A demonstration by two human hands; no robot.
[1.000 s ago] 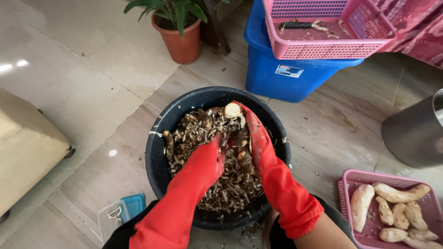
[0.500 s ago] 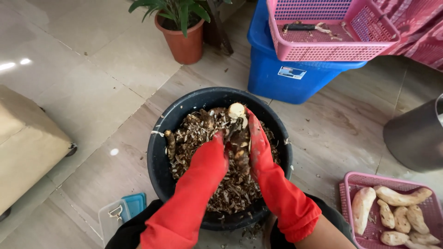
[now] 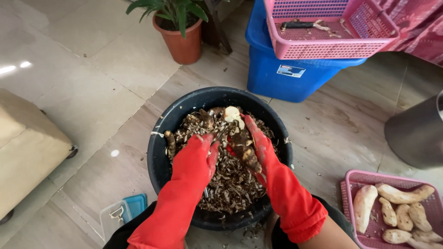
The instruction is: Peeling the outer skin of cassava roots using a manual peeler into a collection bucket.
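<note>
Two red-gloved hands work over the black tub (image 3: 159,152) of brown peelings; right hand (image 3: 258,143) clasps a muddy root (image 3: 242,145) above the tub's middle; left hand (image 3: 198,154) seems clenched on a knife, barely visible; peeled roots (image 3: 397,207) lie in a pink basket (image 3: 355,177) right of the tub.

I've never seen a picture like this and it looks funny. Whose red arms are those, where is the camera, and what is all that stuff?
The camera sits on a person's head and looks down, so you see their own arms. Both hands wear long red rubber gloves. The right hand holds a brown, partly peeled root over a black tub full of peelings. The left hand rests beside it, touching the root; whether it holds anything is hidden. On the tiled floor are a pink basket of peeled pale roots, a blue bin with another pink basket on top, and a potted plant.
</note>
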